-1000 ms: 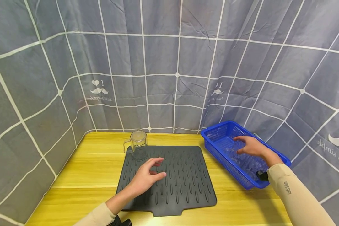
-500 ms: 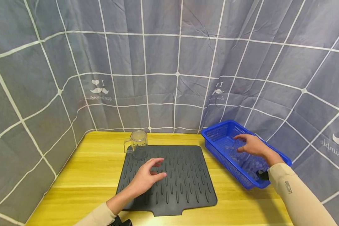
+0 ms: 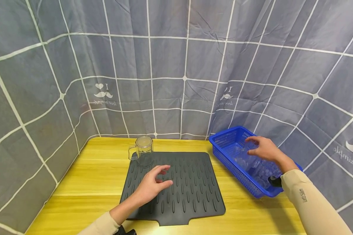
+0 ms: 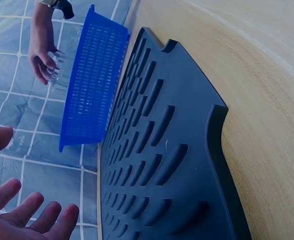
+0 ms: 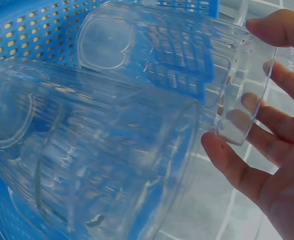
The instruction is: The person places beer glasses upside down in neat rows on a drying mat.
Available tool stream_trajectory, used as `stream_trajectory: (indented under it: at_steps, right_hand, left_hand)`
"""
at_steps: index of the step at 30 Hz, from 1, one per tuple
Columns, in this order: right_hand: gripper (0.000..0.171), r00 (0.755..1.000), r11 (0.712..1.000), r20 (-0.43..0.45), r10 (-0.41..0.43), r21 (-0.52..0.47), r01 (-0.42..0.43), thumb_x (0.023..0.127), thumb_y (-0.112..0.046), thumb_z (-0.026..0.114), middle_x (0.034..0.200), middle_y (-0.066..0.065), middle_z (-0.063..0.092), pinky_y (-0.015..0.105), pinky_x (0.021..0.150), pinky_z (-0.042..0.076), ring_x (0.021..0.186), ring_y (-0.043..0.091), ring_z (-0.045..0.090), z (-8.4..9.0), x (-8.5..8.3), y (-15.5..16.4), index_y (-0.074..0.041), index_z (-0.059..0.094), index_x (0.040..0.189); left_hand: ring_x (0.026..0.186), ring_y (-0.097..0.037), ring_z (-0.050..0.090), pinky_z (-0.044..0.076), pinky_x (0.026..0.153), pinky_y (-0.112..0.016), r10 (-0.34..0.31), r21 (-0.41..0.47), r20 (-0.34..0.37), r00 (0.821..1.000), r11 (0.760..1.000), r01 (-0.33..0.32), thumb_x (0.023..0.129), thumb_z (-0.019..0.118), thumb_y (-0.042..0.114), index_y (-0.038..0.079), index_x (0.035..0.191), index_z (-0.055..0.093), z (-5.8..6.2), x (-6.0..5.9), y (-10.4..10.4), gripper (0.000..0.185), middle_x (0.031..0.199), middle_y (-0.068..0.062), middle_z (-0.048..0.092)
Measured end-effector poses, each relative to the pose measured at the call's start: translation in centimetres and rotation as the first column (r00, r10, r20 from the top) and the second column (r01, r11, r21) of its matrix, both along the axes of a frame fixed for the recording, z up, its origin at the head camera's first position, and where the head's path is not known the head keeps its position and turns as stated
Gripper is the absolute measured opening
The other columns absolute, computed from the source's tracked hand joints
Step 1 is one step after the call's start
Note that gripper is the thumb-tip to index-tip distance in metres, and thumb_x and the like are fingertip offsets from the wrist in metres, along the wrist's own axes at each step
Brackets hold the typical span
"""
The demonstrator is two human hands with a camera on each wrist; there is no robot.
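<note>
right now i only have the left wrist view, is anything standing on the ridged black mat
Observer: Yes, the head view shows a clear handled mug at the far left corner of the ridged black mat.
Operator: ok and how many cups are by the right hand over in the blue basket
Observer: The right wrist view shows at least two clear cups by the right hand at the blue basket; whether its fingers touch one, I cannot tell.
</note>
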State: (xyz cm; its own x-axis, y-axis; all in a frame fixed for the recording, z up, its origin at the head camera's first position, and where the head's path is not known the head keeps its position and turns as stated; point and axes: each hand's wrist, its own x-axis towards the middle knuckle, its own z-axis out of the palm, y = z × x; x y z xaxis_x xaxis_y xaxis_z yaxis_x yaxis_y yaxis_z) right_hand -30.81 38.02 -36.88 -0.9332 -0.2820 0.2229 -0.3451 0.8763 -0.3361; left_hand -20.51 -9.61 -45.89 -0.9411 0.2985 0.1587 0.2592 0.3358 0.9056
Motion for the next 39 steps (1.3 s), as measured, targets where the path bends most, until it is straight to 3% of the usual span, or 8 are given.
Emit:
stream_trajectory:
  at_steps: [13,23,32,39]
  right_hand:
    - [0.053,0.999,0.998,0.010,-0.043,-0.041,0.044,0.086,-0.021,0.078,0.133,0.026,0.060,0.062,0.096,0.046,0.122,0.048,0.056,2.2,0.5,-0.2,-0.005,0.060,0.133]
    - [0.050,0.995,0.996,-0.092,-0.034,-0.084,0.026,0.084,-0.020,0.079,0.124,0.024,0.066,0.056,0.088,0.048,0.112,0.044,0.061,3.3,1.2,-0.5,-0.006,0.063,0.129]
    - [0.050,0.990,0.990,-0.133,-0.048,-0.135,0.030,0.084,-0.019,0.078,0.125,0.022,0.066,0.058,0.089,0.047,0.113,0.042,0.061,4.0,1.5,-1.1,-0.007,0.062,0.130]
    - [0.049,0.988,0.985,-0.149,-0.031,-0.174,0.005,0.085,-0.020,0.079,0.125,0.020,0.066,0.057,0.091,0.046,0.114,0.042,0.062,4.5,1.7,-1.9,-0.008,0.063,0.130]
  left_hand:
    - [0.127,-0.026,0.054,0.053,0.094,-0.034,-0.012,-0.003,0.006,1.000,1.000,0.012,0.091,0.075,0.033,0.023,0.141,0.056,0.1,0.2,0.1,0.054,0.138,0.000,0.057]
    - [0.128,-0.028,0.054,0.053,0.094,-0.035,-0.011,-0.023,0.001,1.000,1.000,0.011,0.092,0.075,0.033,0.023,0.141,0.057,-0.1,0.1,0.4,0.053,0.138,-0.001,0.057]
    - [0.125,-0.021,0.055,0.053,0.094,-0.033,-0.013,-0.045,0.016,1.000,0.999,0.014,0.091,0.075,0.037,0.025,0.141,0.055,-0.3,0.2,0.5,0.055,0.138,0.002,0.056]
    - [0.124,-0.023,0.055,0.053,0.093,-0.033,-0.009,-0.023,0.004,1.000,1.000,0.010,0.093,0.074,0.028,0.023,0.141,0.056,-0.4,0.2,0.5,0.051,0.137,0.000,0.057]
